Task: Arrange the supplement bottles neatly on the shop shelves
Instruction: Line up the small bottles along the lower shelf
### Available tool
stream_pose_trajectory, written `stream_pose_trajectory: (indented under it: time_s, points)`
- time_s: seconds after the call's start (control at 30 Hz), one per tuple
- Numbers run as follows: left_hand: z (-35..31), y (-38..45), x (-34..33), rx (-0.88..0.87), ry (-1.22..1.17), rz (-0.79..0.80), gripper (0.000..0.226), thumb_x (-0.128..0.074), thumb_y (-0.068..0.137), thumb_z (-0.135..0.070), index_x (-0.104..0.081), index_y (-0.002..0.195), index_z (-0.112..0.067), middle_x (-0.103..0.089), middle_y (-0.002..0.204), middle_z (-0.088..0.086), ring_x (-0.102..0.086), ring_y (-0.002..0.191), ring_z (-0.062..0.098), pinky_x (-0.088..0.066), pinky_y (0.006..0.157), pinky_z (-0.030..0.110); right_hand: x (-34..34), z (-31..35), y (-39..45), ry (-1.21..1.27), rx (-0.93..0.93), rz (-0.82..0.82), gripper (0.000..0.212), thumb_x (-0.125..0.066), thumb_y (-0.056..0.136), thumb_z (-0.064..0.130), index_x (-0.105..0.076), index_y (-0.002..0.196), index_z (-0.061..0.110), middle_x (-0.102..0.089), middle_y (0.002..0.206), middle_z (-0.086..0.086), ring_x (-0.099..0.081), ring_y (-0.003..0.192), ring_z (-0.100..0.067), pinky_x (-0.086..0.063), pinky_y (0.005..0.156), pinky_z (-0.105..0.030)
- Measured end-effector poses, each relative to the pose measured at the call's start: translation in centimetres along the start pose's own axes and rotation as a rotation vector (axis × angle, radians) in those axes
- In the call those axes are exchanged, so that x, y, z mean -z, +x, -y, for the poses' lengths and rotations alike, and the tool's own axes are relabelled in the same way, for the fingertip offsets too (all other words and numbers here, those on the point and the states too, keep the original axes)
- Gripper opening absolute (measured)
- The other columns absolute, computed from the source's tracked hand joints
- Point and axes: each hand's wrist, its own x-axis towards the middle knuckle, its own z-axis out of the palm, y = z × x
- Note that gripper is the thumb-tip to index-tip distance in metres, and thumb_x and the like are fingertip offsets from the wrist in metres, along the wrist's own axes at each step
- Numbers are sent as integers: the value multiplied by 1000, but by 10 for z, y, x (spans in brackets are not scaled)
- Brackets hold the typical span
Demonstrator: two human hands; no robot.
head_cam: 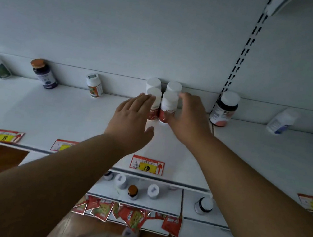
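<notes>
Four white-capped, red-labelled supplement bottles (162, 101) stand in a tight square at the back of the white shelf (52, 111). Your left hand (133, 119) lies flat with straight fingers against the front-left bottle; your right hand (188, 116) curls around the front-right one.

One head-worn wide-angle view — looking forward and down, close over the white shelf (71, 114).

Dim, bluish, even light with soft shadows; wide-angle bending curves the shelf (51, 115) edges, and outer corners blur.
</notes>
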Motion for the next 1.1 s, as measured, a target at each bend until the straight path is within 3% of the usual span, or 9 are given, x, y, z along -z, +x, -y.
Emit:
stream_pose_trajectory:
  time_s: [0.2, 0.33, 0.47, 0.53, 0.67, 0.8, 0.87, 0.97, 1.1]
  points:
    - [-33, -63, 12, 188, 2, -4, 76, -59, 91, -42, -18, 153, -26, -41, 151, -4, -31, 141, 19, -24, 117, 41, 27, 23, -46, 84, 237, -30, 51, -72, 88, 36, -51, 129, 14, -54, 129, -11, -53, 116, -28, -49, 96, -47]
    - [-35, -124, 19, 257, -5, 39, 76, -60, 91, -41, -19, 153, -27, -46, 145, -6, -36, 137, 19, -30, 115, 41, 26, 42, -102, 122, 346, 58, 47, -65, 92, 34, -50, 133, 17, -54, 131, -7, -55, 116, -24, -50, 96, -42]
    - [-26, -162, 31, 250, -3, 15, 67, -61, 90, -39, -33, 149, -27, -44, 148, -2, -38, 136, 20, -30, 113, 37, 26, 61, -138, 139, 378, 171, 54, -58, 96, 36, -35, 144, 24, -54, 129, -4, -60, 101, -19, -55, 85, -38]
    - [-15, -178, 37, 253, -46, 0, 64, -61, 90, -38, -35, 147, -29, -44, 148, -4, -38, 135, 19, -30, 112, 37, 17, 73, -154, 154, 356, 176, 54, -58, 97, 36, -34, 144, 27, -53, 130, -1, -59, 104, -17, -53, 86, -33]
    - [38, -225, 60, 295, -88, -39, 58, -61, 91, -38, -39, 144, -31, -46, 146, -6, -45, 132, 19, -39, 109, 39, -26, 124, -189, 247, 331, 83, 45, -65, 92, 34, -50, 133, 21, -44, 134, 1, -53, 117, -18, -51, 94, -33]
    - [113, -270, 85, 236, -106, 9, 60, -63, 89, -33, -39, 144, -30, -48, 143, -4, -53, 123, 18, -45, 102, 38, -82, 189, -221, 314, 235, 40, 34, -66, 91, 33, -56, 121, 22, -43, 128, 5, -53, 116, -13, -53, 92, -33]
    - [142, -298, 87, 243, -127, 28, 63, -63, 89, -34, -37, 146, -28, -47, 144, -1, -52, 124, 21, -44, 103, 40, -110, 214, -237, 279, 233, 63, 33, -66, 91, 32, -56, 121, 22, -45, 125, 4, -53, 113, -13, -51, 91, -29]
    - [182, -343, 90, 318, -128, 99, 65, -63, 90, -35, -34, 148, -28, -40, 150, -2, -42, 134, 22, -37, 110, 40, -144, 255, -261, 214, 208, 175, 36, -66, 92, 32, -54, 124, 23, -49, 125, 4, -52, 112, -11, -39, 82, -11]
    - [226, -361, 94, 285, -124, 185, 63, -61, 91, -37, -34, 148, -32, -35, 153, -6, -36, 138, 19, -34, 114, 39, -172, 284, -280, 208, 110, 219, 40, -66, 91, 33, -51, 128, 25, -51, 128, 4, -51, 114, -12, -41, 86, -19]
